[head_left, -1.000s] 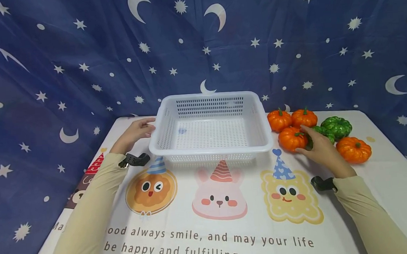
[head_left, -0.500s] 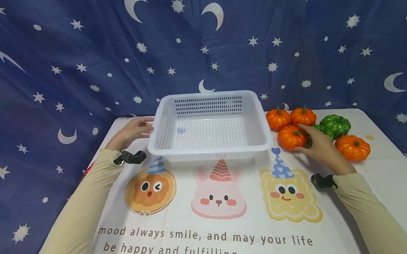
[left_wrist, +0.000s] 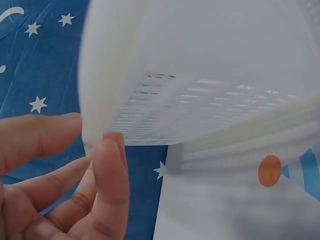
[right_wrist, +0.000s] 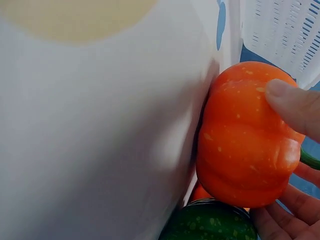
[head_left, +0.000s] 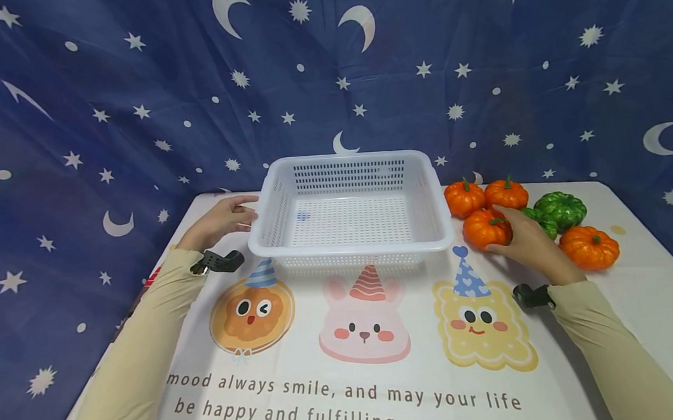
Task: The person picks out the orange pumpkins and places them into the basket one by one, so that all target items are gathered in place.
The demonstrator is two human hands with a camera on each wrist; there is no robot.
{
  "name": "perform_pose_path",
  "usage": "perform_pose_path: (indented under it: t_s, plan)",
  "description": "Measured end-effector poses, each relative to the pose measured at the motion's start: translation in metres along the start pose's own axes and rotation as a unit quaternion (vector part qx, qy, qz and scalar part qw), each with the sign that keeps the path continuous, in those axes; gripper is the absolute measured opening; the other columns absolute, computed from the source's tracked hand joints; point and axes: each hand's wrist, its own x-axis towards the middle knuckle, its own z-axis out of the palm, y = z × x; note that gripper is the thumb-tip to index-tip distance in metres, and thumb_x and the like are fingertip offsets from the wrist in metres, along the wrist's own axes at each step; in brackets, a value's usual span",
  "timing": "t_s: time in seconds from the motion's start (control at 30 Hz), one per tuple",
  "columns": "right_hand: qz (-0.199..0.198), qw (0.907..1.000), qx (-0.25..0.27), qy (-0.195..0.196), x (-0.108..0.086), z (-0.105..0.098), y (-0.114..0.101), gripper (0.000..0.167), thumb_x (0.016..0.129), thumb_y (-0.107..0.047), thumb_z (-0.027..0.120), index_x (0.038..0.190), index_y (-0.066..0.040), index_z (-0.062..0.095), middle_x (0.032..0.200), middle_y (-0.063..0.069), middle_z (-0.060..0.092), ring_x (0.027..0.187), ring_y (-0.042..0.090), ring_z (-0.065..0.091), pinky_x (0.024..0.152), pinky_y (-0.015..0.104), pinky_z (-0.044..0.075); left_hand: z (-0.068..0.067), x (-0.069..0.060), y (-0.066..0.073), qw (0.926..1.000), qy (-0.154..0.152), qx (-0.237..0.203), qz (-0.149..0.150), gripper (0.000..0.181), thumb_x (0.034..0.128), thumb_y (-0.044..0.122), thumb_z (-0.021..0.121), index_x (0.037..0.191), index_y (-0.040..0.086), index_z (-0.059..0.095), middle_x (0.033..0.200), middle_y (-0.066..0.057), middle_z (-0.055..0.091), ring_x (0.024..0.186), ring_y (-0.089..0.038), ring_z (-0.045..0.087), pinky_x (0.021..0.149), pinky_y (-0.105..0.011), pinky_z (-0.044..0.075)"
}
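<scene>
My left hand (head_left: pixel 218 223) is at the left end of a white perforated plastic basket (head_left: pixel 350 250), its fingers fairly straight and fingertips touching the outer side. The left wrist view has those fingers (left_wrist: pixel 107 187) beside the basket's edge (left_wrist: pixel 92 100). My right hand (head_left: pixel 529 243) grips a small orange pumpkin (head_left: pixel 484 230) with a green stem, right of the basket. Up close in the right wrist view, the thumb presses one side of the pumpkin (right_wrist: pixel 245 140) and the other fingers lie along the opposite side. The pumpkin still sits among its neighbours.
Two orange pumpkins (head_left: pixel 465 198) stand behind the gripped one. Green pumpkins (head_left: pixel 560 210) and another orange pumpkin (head_left: pixel 589 248) lie to its right. A white printed tablecloth (head_left: pixel 367 388) covers the table; a blue star-patterned curtain (head_left: pixel 305 77) hangs behind.
My right thumb and fingers have closed in around the orange pumpkin, covering the gap where green showed before. The left hand and the basket hold their place; the head view shifts slightly.
</scene>
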Motion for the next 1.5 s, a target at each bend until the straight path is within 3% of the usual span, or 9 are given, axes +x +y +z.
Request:
perform_pose_path:
  t_s: [0.23, 0.5, 0.83, 0.97, 1.2, 1.5]
  plan:
    - [0.007, 1.0, 0.001, -0.003, 0.001, 0.001, -0.001, 0.088, 0.074, -0.024, 0.079, 0.14, 0.008, 0.03, 0.137, 0.036, 0.035, 0.123, 0.053, 0.034, 0.102, 0.067, 0.027, 0.003, 0.0, 0.001, 0.9998, 0.013, 0.006, -0.012, 0.057, 0.0961, 0.011, 0.051, 0.147, 0.003, 0.027, 0.131, -0.024, 0.049, 0.093, -0.005, 0.056, 0.097, -0.039, 0.048]
    - [-0.026, 0.9995, 0.018, 0.002, -0.001, 0.005, -0.007, 0.086, 0.073, -0.02, 0.08, 0.14, 0.006, 0.032, 0.135, 0.032, 0.042, 0.115, 0.049, 0.044, 0.098, 0.064, 0.035, 0.005, 0.005, -0.005, 0.9995, 0.027, -0.001, -0.018, 0.057, 0.0962, 0.015, 0.051, 0.147, 0.006, 0.028, 0.137, -0.024, 0.046, 0.12, -0.032, 0.05, 0.103, -0.045, 0.043]
    - [-0.039, 0.9983, 0.043, 0.0, -0.002, 0.011, -0.007, 0.087, 0.072, -0.018, 0.081, 0.14, 0.007, 0.032, 0.138, 0.031, 0.038, 0.116, 0.05, 0.044, 0.098, 0.063, 0.037, 0.007, 0.004, -0.01, 0.999, 0.028, -0.031, -0.018, 0.056, 0.0969, 0.017, 0.051, 0.147, 0.003, 0.028, 0.14, -0.024, 0.043, 0.125, -0.035, 0.046, 0.107, -0.047, 0.039]
    - [-0.022, 0.9984, 0.049, -0.017, -0.001, 0.011, -0.007, 0.091, 0.072, -0.019, 0.081, 0.141, 0.007, 0.029, 0.14, 0.033, 0.034, 0.119, 0.052, 0.042, 0.1, 0.063, 0.036, 0.008, 0.004, -0.012, 0.9989, 0.028, -0.035, -0.013, 0.057, 0.0969, 0.02, 0.052, 0.146, 0.003, 0.028, 0.139, -0.025, 0.044, 0.121, -0.03, 0.05, 0.106, -0.046, 0.04]
    - [-0.015, 0.9975, 0.055, -0.042, 0.0, 0.011, -0.005, 0.095, 0.072, -0.019, 0.081, 0.143, 0.008, 0.024, 0.141, 0.036, 0.03, 0.122, 0.054, 0.038, 0.101, 0.064, 0.032, 0.008, 0.004, -0.015, 0.999, 0.031, -0.032, -0.008, 0.056, 0.0969, 0.023, 0.052, 0.146, 0.004, 0.031, 0.136, -0.023, 0.047, 0.095, -0.003, 0.056, 0.097, -0.034, 0.047]
    - [-0.02, 0.9972, 0.05, -0.053, 0.0, 0.012, -0.001, 0.095, 0.073, -0.018, 0.08, 0.143, 0.01, 0.022, 0.14, 0.037, 0.031, 0.12, 0.055, 0.041, 0.1, 0.062, 0.035, 0.008, 0.002, -0.013, 0.9989, 0.032, -0.033, -0.002, 0.056, 0.0965, 0.022, 0.053, 0.145, 0.003, 0.032, 0.136, -0.024, 0.047, 0.097, -0.004, 0.056, 0.103, -0.04, 0.044]
